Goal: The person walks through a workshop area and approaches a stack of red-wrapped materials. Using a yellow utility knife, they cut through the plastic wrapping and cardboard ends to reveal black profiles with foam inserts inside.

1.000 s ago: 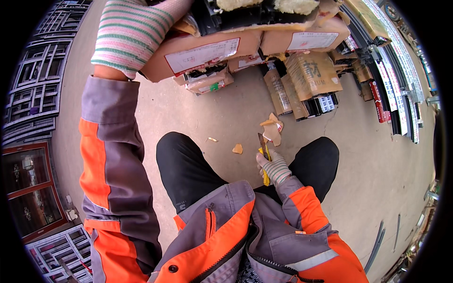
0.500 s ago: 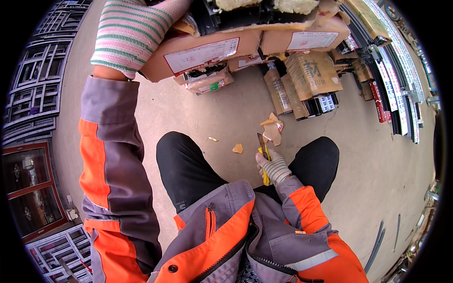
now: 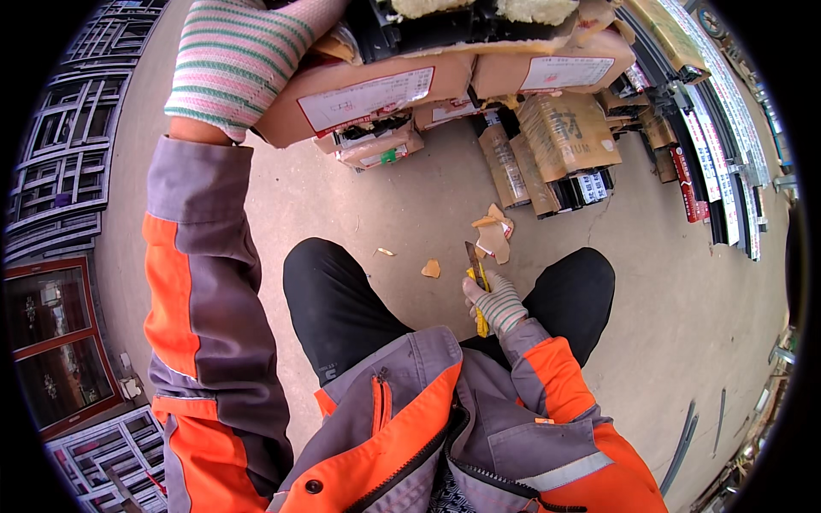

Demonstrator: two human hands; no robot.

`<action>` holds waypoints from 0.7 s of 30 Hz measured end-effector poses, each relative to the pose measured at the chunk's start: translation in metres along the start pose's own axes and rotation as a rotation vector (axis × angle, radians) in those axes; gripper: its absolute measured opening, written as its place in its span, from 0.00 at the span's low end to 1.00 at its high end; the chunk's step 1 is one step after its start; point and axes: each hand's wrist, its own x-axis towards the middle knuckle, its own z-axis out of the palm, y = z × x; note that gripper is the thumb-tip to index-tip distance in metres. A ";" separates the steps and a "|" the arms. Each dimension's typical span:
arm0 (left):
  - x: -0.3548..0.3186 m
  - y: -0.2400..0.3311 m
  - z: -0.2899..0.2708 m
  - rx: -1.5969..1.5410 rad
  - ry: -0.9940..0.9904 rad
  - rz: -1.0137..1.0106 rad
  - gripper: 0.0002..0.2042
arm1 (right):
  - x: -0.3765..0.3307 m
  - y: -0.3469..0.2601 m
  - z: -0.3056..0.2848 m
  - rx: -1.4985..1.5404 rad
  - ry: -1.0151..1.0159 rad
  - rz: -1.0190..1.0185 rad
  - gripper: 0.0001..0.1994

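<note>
My left hand (image 3: 235,73), in a pink, green and white striped glove, lies at the left end of a cardboard carton (image 3: 368,92). Its thumb reaches toward torn cardboard there; the other fingers are hidden or cut off by the upper edge. The carton's torn top shows black profiles (image 3: 428,32) and pale, rough, foam-like lumps (image 3: 536,8). Low between my knees, my gloved right hand (image 3: 499,306) is closed around a yellow utility knife (image 3: 481,323). The knife's blade is out and points away from me. Torn cardboard scraps (image 3: 493,235) lie on the floor just past it.
Below the carton sit a smaller torn box (image 3: 380,145) and wrapped bundles (image 3: 569,137). Long profiles (image 3: 727,145) are stacked at the right. Metal lattice frames (image 3: 64,145) and a red-brown framed panel (image 3: 64,342) line the left. Thin strips (image 3: 680,449) lie on the floor (image 3: 650,342).
</note>
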 end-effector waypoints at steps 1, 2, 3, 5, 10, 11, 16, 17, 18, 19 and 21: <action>-0.001 -0.001 0.000 -0.014 -0.010 0.021 0.07 | 0.000 0.000 0.000 -0.002 0.002 0.001 0.11; -0.002 0.000 0.000 -0.018 -0.020 0.023 0.08 | -0.001 0.000 -0.001 -0.004 0.003 0.003 0.11; -0.003 0.002 0.000 -0.022 -0.031 0.025 0.08 | -0.001 -0.001 -0.001 -0.005 0.006 0.004 0.11; 0.002 -0.008 -0.002 0.021 -0.057 0.047 0.10 | 0.000 0.001 -0.004 -0.002 0.005 0.008 0.12; 0.014 -0.036 -0.016 0.052 -0.101 0.037 0.14 | 0.012 0.015 -0.004 -0.078 -0.021 -0.062 0.16; 0.011 -0.032 -0.015 0.083 -0.110 0.064 0.14 | 0.013 0.017 -0.004 -0.086 -0.017 -0.062 0.17; 0.011 -0.028 -0.014 0.025 -0.075 0.043 0.15 | 0.012 0.011 -0.003 -0.140 -0.025 -0.075 0.18; 0.011 -0.029 -0.013 0.039 -0.072 0.038 0.15 | 0.011 0.011 -0.004 -0.142 -0.025 -0.081 0.18; 0.011 -0.029 -0.011 0.054 -0.069 0.033 0.15 | 0.011 0.012 -0.005 -0.146 -0.018 -0.084 0.18; 0.011 -0.028 -0.010 0.039 -0.064 0.028 0.14 | 0.011 0.012 -0.006 -0.150 -0.011 -0.087 0.17; 0.010 -0.028 -0.008 0.016 -0.055 0.013 0.14 | 0.011 0.013 -0.005 -0.165 -0.001 -0.088 0.17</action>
